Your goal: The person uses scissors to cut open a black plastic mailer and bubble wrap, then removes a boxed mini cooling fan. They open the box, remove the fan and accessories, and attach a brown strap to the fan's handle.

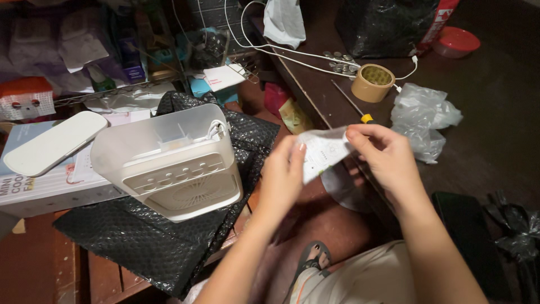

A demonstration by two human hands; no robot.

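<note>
**Handling a folded paper leaflet above a crowded work area**

The person holds a small white folded paper leaflet with faint green print in the air between both hands, above the gap between the dark wooden table and the white plastic desktop fan unit. The left hand pinches the leaflet's lower left edge, fingers curled and the thumb behind the sheet. The right hand pinches the upper right corner between thumb and forefinger.

**Orientation.** The leaflet's long axis runs from lower left to upper right, roughly from one hand to the other. Its printed face is turned up toward the camera. The sheet is creased and slightly bowed, not flat.

**Risks.**
- Tearing: the two pinch points sit at opposite ends. Pulling the hands apart while a fold is closed would probably strain the thin paper along a crease.
- Dropping: if either pinch slackens, the sheet would likely fall toward the sandalled foot and the floor below.
- Snagging: a yellow-handled screwdriver, a brown roll of packing tape and a crumpled clear plastic bag lie just beyond the right hand. A wide sweep could knock them.
- The fan unit rests tilted on black bubble wrap; an elbow nudge could tip it.
</note>
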